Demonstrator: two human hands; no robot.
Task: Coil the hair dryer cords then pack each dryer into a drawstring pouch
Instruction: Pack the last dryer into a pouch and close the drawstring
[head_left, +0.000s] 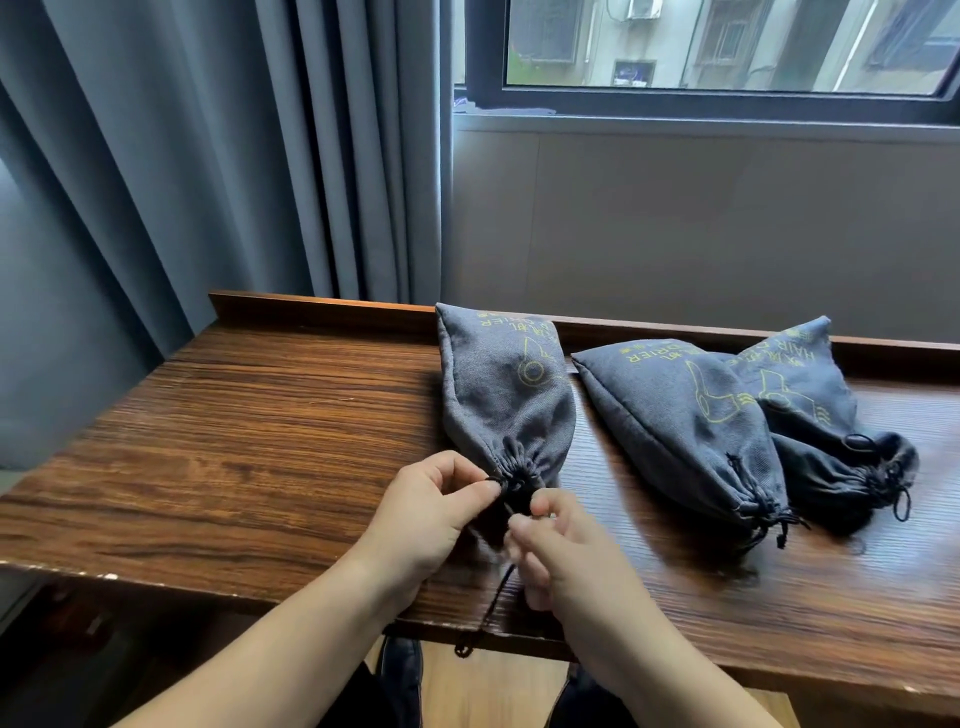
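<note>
1. The wooden table (260, 415) stands against the curtain (182, 156) and the window wall. Its raised back lip gives the packed bags something to lean on, which looks like the reason all three lie with their closed bottoms pointing at it.

2. Two filled pouches (691, 415) lie to the right, one overlapping the other, necks gathered and cords trailing toward the person. They look finished and seem to have been parked out of the working space.

3. The third pouch (506, 395) lies near the table's middle, bulging, so a dryer is probably inside, though none shows. Its puckered mouth faces the near edge, where both hands can reach it easily.

4. The left hand (426, 514) pinches the gathered neck between thumb and fingertips, apparently to hold the fabric bunched against the pull.

5. The right hand (556, 556) has its fingers curled close around the black drawstring (493, 608), just beside the neck. I take it as drawing or knotting the cord, but which I cannot tell.

6. The loose end of that string hangs over the table's front edge, slack. This is likely the last bag being closed.
</note>
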